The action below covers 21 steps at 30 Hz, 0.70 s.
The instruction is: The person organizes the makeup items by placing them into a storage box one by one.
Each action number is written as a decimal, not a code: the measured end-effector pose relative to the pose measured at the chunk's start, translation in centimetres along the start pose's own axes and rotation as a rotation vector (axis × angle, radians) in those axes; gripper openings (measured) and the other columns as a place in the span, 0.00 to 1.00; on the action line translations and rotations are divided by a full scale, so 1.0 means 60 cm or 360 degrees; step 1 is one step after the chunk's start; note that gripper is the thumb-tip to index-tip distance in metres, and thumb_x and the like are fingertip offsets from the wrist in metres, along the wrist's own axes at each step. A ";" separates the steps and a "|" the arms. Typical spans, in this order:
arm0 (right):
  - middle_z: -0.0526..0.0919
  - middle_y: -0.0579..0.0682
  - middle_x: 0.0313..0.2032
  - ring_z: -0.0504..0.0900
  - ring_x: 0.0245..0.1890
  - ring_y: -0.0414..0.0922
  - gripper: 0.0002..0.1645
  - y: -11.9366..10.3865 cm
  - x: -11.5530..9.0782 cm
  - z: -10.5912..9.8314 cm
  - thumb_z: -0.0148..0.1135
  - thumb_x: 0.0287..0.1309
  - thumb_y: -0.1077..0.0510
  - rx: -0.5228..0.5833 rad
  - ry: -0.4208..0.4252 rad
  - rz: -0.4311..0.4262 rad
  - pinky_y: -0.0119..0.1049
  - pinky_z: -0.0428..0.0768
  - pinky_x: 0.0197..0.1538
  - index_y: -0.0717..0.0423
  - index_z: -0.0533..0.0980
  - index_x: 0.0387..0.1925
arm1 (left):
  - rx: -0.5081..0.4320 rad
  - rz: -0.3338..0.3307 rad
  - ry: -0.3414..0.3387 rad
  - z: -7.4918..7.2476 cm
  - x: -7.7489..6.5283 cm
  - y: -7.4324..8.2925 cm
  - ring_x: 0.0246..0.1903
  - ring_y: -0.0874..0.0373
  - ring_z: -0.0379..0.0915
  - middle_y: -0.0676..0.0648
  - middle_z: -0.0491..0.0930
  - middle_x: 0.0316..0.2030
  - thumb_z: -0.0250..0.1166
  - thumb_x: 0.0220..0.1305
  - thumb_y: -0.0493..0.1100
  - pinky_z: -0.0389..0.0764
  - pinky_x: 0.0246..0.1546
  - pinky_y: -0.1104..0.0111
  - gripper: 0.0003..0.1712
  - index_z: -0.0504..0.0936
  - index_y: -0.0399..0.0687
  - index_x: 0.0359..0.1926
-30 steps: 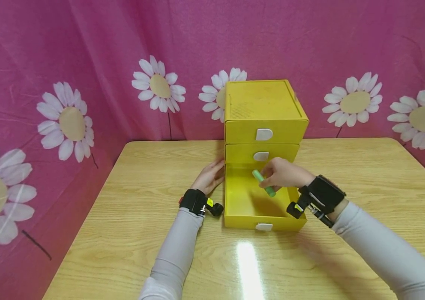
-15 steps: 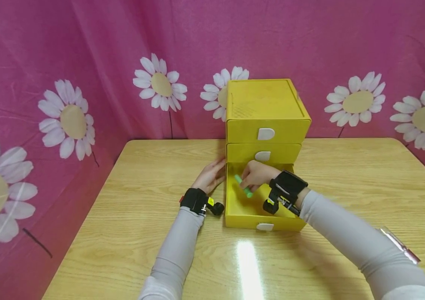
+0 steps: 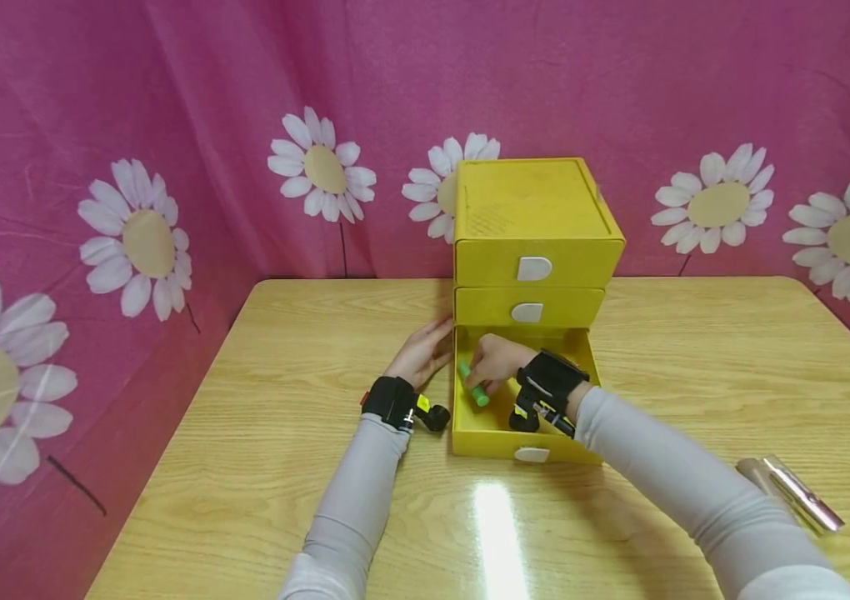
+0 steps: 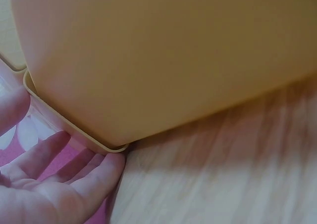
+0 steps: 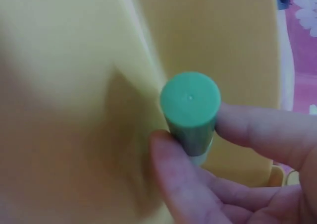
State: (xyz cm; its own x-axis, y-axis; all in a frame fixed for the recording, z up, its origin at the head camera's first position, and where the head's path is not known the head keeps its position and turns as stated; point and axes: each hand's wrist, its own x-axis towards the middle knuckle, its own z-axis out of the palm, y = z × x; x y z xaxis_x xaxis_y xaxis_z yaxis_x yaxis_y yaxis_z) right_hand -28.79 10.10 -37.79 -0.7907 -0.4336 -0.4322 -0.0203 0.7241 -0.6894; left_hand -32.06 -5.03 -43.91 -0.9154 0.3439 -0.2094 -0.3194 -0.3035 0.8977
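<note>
My right hand [image 3: 502,358] pinches a slim green tube [image 5: 190,102] between thumb and fingers. The tube has a flat round green end, with a pale band lower down in the right wrist view. Hand and tube are inside the pulled-out bottom drawer [image 3: 485,443], close to its left wall, the tube tilted. The drawer belongs to a yellow drawer cabinet [image 3: 537,200]. My left hand [image 3: 419,357] rests against the cabinet's left side, fingers extended. In the left wrist view, its fingertips [image 4: 113,160] touch the cabinet's lower front edge beside the drawer.
Two shiny pinkish tubes [image 3: 803,493] lie on the wooden table [image 3: 305,375] at the right, near my right sleeve. Above the bottom drawer, two drawers with white tabs [image 3: 534,268] are closed. A pink flowered curtain [image 3: 545,75] hangs behind the table.
My right hand has moved left and lower into the drawer with the green tube. The pinkish tubes have come into view from behind the right sleeve. The left hand stays at the cabinet.
</note>
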 end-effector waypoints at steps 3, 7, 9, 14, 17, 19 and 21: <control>0.79 0.51 0.21 0.79 0.18 0.39 0.10 0.001 0.003 0.004 0.62 0.50 0.66 0.0006 0.0015 0.0028 0.33 0.81 0.29 0.72 0.78 0.32 | -0.0006 -0.0005 0.0005 0.000 -0.001 0.000 0.65 0.49 0.52 0.42 0.56 0.67 0.50 0.70 0.43 0.54 0.65 0.56 0.31 0.53 0.43 0.69; 0.79 0.53 0.24 0.81 0.19 0.40 0.10 0.002 0.008 0.008 0.63 0.51 0.65 0.0014 0.0032 0.0068 0.33 0.81 0.29 0.72 0.78 0.33 | -0.0002 -0.0005 0.0002 0.001 -0.002 0.000 0.65 0.49 0.52 0.42 0.56 0.67 0.49 0.70 0.43 0.54 0.65 0.56 0.30 0.53 0.43 0.69; 0.80 0.53 0.23 0.81 0.19 0.40 0.09 0.002 0.010 0.008 0.63 0.51 0.65 0.0021 0.0034 0.0080 0.33 0.81 0.29 0.72 0.78 0.32 | 0.0000 -0.0004 0.0001 0.001 -0.002 0.001 0.65 0.49 0.53 0.41 0.58 0.66 0.49 0.70 0.43 0.54 0.65 0.56 0.30 0.53 0.43 0.69; 0.79 0.51 0.19 0.80 0.18 0.40 0.07 0.003 0.016 0.009 0.64 0.50 0.66 0.0047 0.0032 0.0090 0.33 0.81 0.28 0.70 0.78 0.26 | 0.0014 0.0005 -0.0001 0.001 -0.002 0.001 0.64 0.48 0.55 0.40 0.60 0.65 0.48 0.70 0.42 0.54 0.64 0.56 0.29 0.54 0.43 0.69; 0.78 0.51 0.17 0.79 0.17 0.40 0.07 0.002 0.017 0.010 0.64 0.50 0.66 0.0073 0.0026 0.0117 0.33 0.81 0.28 0.70 0.78 0.26 | 0.0016 0.0009 -0.0008 0.002 -0.002 0.002 0.64 0.48 0.54 0.40 0.59 0.65 0.48 0.70 0.42 0.54 0.65 0.55 0.29 0.53 0.43 0.69; 0.78 0.50 0.17 0.79 0.18 0.40 0.07 -0.002 0.017 0.010 0.64 0.50 0.66 0.0085 0.0023 0.0147 0.33 0.82 0.29 0.70 0.78 0.26 | 0.0014 0.0009 -0.0013 0.002 -0.002 0.002 0.65 0.48 0.53 0.41 0.58 0.66 0.48 0.70 0.42 0.53 0.65 0.55 0.29 0.53 0.42 0.69; 0.79 0.50 0.17 0.79 0.18 0.40 0.07 -0.004 0.016 0.010 0.64 0.50 0.66 0.0073 0.0020 0.0157 0.33 0.82 0.29 0.70 0.78 0.27 | 0.0009 0.0006 -0.0013 0.001 -0.003 0.002 0.65 0.48 0.53 0.41 0.57 0.66 0.48 0.71 0.42 0.53 0.65 0.55 0.29 0.52 0.42 0.69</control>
State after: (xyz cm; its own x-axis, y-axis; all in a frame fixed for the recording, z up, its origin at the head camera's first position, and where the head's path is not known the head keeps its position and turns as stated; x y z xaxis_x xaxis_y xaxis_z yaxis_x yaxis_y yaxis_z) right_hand -29.14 9.17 -38.38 -0.7951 -0.3542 -0.4922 0.0859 0.7377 -0.6696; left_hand -31.94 -5.04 -43.74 -0.9145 0.3502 -0.2028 -0.3146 -0.2999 0.9006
